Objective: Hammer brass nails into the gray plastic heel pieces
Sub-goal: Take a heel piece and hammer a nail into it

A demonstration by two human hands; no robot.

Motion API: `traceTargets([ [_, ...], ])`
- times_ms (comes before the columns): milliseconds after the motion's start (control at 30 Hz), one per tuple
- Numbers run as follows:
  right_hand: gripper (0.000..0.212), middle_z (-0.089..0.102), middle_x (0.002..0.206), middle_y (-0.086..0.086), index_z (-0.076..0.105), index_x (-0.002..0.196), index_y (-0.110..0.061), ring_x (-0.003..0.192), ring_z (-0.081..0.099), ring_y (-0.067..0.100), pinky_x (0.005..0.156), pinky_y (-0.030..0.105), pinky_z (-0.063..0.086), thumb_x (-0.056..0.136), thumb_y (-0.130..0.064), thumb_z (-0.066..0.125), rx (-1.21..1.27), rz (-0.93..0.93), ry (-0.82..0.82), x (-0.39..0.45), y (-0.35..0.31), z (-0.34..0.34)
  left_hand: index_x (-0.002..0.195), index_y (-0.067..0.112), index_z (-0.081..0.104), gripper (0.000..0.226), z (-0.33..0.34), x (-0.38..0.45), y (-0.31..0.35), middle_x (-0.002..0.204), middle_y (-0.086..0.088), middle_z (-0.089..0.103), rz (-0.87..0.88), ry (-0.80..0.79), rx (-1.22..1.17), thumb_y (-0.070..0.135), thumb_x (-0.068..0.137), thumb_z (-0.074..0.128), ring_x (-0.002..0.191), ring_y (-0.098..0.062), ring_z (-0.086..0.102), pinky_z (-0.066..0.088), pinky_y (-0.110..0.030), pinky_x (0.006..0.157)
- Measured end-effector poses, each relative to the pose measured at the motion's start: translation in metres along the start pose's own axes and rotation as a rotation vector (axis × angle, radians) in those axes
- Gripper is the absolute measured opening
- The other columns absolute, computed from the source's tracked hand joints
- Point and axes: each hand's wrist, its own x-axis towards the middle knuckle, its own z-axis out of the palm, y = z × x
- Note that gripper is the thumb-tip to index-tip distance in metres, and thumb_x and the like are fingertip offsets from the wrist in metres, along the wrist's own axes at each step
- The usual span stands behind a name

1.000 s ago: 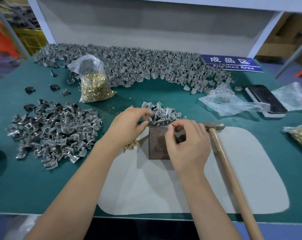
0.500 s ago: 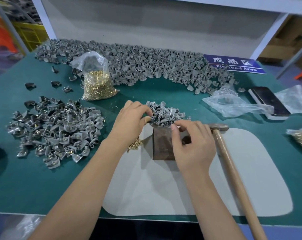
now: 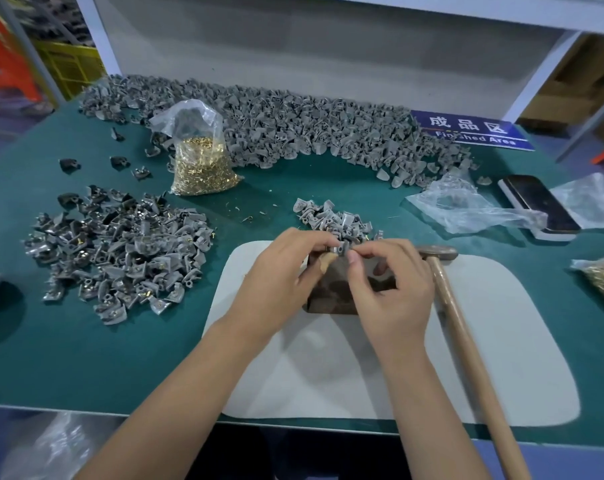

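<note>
At centre, both hands — left hand [image 3: 279, 271], right hand [image 3: 394, 289] — pinch one heel piece [image 3: 340, 250] over the block [image 3: 331, 289]. Left pile [image 3: 120, 251] looks nailed; the far heap [image 3: 293, 126] seems undone — hammer [image 3: 456, 323] idle.

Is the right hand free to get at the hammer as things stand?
Probably yes: the hammer lies untouched just beside the right hand, nothing between them. But its fingers first must release the heel piece.

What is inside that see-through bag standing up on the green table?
The clear plastic bag holds lots of small shiny brass nails, filling its lower part. Its top is crumpled and empty-looking. Anything buried beneath the nails cannot be seen.
</note>
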Motion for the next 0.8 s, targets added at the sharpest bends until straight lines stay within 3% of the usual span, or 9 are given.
traceTargets([
  [167,0.006,0.068,0.092,-0.007,0.076,0.094,-0.013,0.082,0.062,0.011,0.072,0.043,0.051,0.091,-0.016,0.072,0.082,0.027,-0.057,0.0006,0.0023,-0.0016,0.113,0.017,0.069,0.02,0.0009,-0.0039,0.0034,0.098,0.014,0.064,-0.011,0.025,-0.054,0.01,0.094,0.069,0.091,0.011,0.052,0.037,-0.006,0.085],
  [300,0.006,0.068,0.092,-0.005,0.077,0.095,-0.012,0.08,0.062,0.011,0.072,0.039,0.051,0.091,-0.013,0.072,0.103,0.019,-0.062,0.0009,0.0021,-0.0018,0.113,0.029,0.064,0.025,0.0031,-0.0051,0.0052,0.096,0.031,0.057,0.014,-0.007,-0.081,0.013,0.094,0.067,0.089,0.008,0.052,0.038,-0.007,0.082],
  [433,0.008,0.068,0.092,-0.003,0.077,0.096,-0.011,0.078,0.062,0.012,0.074,0.041,0.052,0.089,-0.008,0.074,0.068,0.015,-0.075,0.001,0.0012,-0.0012,0.112,0.021,0.068,0.022,0.0052,-0.005,0.0039,0.097,0.026,0.058,-0.009,0.017,-0.086,0.01,0.093,0.065,0.089,0.011,0.052,0.039,-0.008,0.083],
  [633,0.009,0.068,0.092,-0.004,0.076,0.098,-0.011,0.079,0.062,0.011,0.073,0.037,0.052,0.091,-0.008,0.071,0.113,0.048,-0.14,0.001,-0.0014,-0.004,0.11,0.036,0.061,0.016,0.0064,-0.0069,0.0092,0.098,0.035,0.059,-0.045,0.039,-0.116,0.029,0.097,0.054,0.088,0.007,0.055,0.04,-0.008,0.082],
  [800,0.007,0.068,0.092,-0.004,0.075,0.097,-0.011,0.082,0.062,0.018,0.073,0.038,0.051,0.094,-0.009,0.069,0.149,0.06,-0.177,0.0016,-0.0014,-0.006,0.111,0.035,0.062,0.02,0.0089,-0.0078,0.0068,0.099,0.029,0.063,-0.07,0.04,-0.159,0.019,0.099,0.061,0.091,0.003,0.06,0.044,-0.012,0.083],
])
